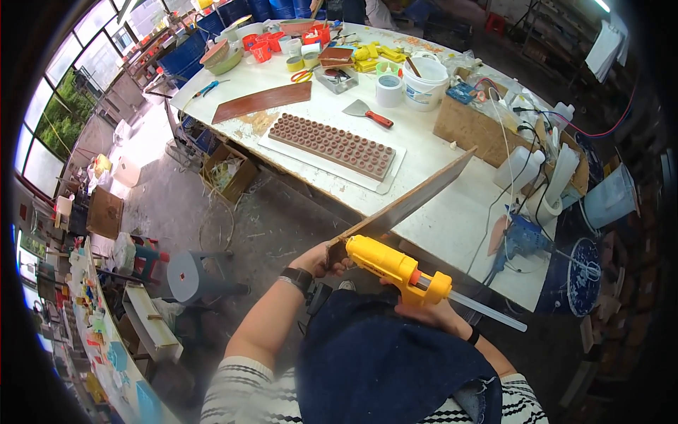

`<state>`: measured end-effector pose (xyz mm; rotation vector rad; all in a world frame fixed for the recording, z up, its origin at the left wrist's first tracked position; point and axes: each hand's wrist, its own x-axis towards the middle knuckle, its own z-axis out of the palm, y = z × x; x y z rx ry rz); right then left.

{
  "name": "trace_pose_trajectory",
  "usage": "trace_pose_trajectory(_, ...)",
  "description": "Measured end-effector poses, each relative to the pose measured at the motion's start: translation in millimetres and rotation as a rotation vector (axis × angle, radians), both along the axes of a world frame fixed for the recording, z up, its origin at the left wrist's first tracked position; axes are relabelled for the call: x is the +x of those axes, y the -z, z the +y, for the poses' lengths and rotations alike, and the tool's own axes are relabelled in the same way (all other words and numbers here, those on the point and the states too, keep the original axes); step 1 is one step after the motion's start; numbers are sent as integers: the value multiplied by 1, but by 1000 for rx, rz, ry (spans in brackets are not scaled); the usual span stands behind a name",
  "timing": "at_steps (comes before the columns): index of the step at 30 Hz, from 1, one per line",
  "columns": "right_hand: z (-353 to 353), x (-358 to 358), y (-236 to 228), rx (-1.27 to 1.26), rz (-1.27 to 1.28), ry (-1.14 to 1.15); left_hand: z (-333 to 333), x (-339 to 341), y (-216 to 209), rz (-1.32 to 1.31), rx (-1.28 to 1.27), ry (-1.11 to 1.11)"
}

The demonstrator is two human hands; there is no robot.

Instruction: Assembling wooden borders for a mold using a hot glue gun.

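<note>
My left hand (316,260), wearing a dark wristband, grips the near end of a long brown board (417,201). The board is tilted on its edge and reaches out over the table's front edge. In my right hand (429,312) is a yellow hot glue gun (385,261), its nozzle end close to the board and my left fingers. A long translucent glue stick (491,313) juts from the gun's back. Beyond the board, a brown block with rows of round studs (332,146) rests on a white panel (385,185). My right fingers are partly hidden behind the gun.
On the white table (240,146) lie a red-handled scraper (369,113) and a curved brown strip (261,102). A white bucket (425,83) and tape roll (388,92) stand farther back. A blue drill (522,237) with cords sits at right; a grey stool (194,275) stands left.
</note>
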<state>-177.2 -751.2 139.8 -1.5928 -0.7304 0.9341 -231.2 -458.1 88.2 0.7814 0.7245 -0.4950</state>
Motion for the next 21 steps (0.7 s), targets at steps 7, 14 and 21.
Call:
trace_pose_trajectory(7,7,7,-14,124,-24,-29,1,-1,12,36,49,4)
trace_pose_trajectory(14,0,3,6,63,0,-60,3,-4,9,-11,19,3)
trace_pose_trajectory(21,0,-3,13,-15,1,-100,10,-9,33,-86,-49,-19)
